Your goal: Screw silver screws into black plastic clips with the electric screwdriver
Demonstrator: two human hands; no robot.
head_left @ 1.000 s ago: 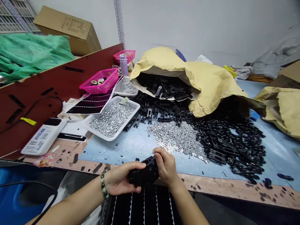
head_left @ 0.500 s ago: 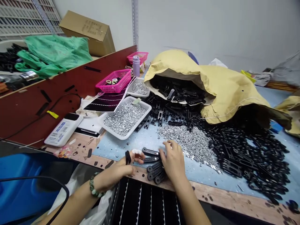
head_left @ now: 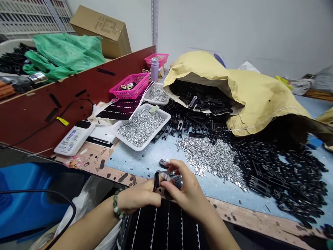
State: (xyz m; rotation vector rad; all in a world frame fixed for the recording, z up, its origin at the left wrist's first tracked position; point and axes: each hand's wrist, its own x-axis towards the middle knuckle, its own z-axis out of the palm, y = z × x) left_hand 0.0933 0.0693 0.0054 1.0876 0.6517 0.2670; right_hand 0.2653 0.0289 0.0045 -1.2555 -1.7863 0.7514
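Near the table's front edge, several black perforated link pieces (head_left: 178,181) lie under and between my hands. My left hand (head_left: 145,195), with a green bead bracelet and a black band on a finger, is closed beside them; white tape wraps a fingertip. What its fingers grip is hidden. My right hand (head_left: 185,189) reaches over the links, its fingers curled and touching the taped finger of my left hand; whether it grips a part cannot be made out. A pile of silver screws (head_left: 215,158) lies behind my hands, beside a heap of black parts (head_left: 275,180).
White trays of small silver pieces (head_left: 168,116) stand behind left, near pink baskets (head_left: 132,91) and a purple bottle (head_left: 154,71). A white scale (head_left: 73,140) sits at the left by a red board (head_left: 26,121). Yellow sacks (head_left: 262,93) spill black parts at the back.
My right hand has moved left over the links and now meets my left hand, which has closed and shifted right. The view has shifted slightly.
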